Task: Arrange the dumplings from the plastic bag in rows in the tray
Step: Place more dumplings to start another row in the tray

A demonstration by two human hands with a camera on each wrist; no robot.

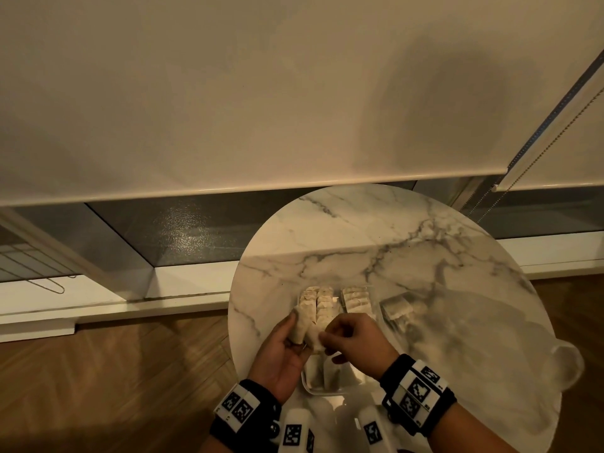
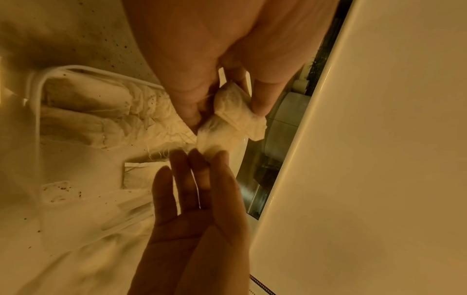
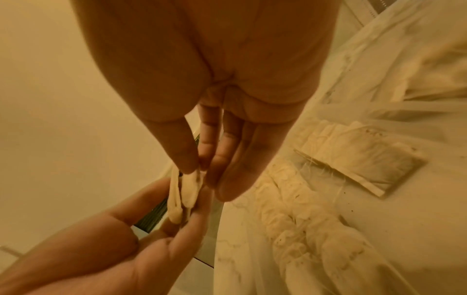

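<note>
Above the near end of the clear tray [image 1: 327, 391], my left hand [image 1: 294, 331] grips a pale dumpling [image 1: 299, 324] between thumb and fingers. A second dumpling [image 1: 314, 336] lies against it, and my right hand [image 1: 327, 339] pinches that one's end. The left wrist view has the left hand [image 2: 227, 113] curled round its dumpling [image 2: 235, 103], with the right fingers touching the other dumpling [image 2: 215, 137]. From the right wrist, thumb and fingers of my right hand [image 3: 204, 177] squeeze a dumpling [image 3: 189, 185]. Rows of dumplings [image 1: 318, 300] fill the tray's far end.
The round marble table [image 1: 359, 230] carries the tray at its near left. A clear plastic bag [image 1: 464, 325] with more dumplings [image 1: 397, 308] lies to the tray's right. A roller blind and window frame stand behind; wooden floor lies to the left.
</note>
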